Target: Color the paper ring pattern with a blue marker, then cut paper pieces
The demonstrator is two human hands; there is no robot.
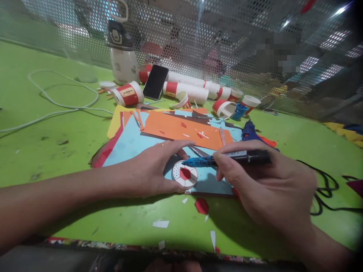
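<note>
My left hand [159,166] grips a small round white disc [193,180] by its edge, between the thumb and the curved fingers. A red hexagon sits at the disc's middle, dark lines run out from it, and small blue dots fill part of the upper left. In my right hand [266,181] is a marker pen [244,157] with a dark barrel and a blue-stained front. Its tip is at the disc's upper edge; I cannot tell whether it touches. Under the disc lies a light blue paper sheet [127,145]. A loose red hexagon [201,206] rests nearer the table edge.
Orange paper [176,130] with scraps lies beyond my hands. Behind it are a phone [155,82], several red-and-white paper cups [129,93] and a bottle [123,62]. A blue glue gun [249,132] and black cord [326,189] are on the right; a white cable [65,110] on the left.
</note>
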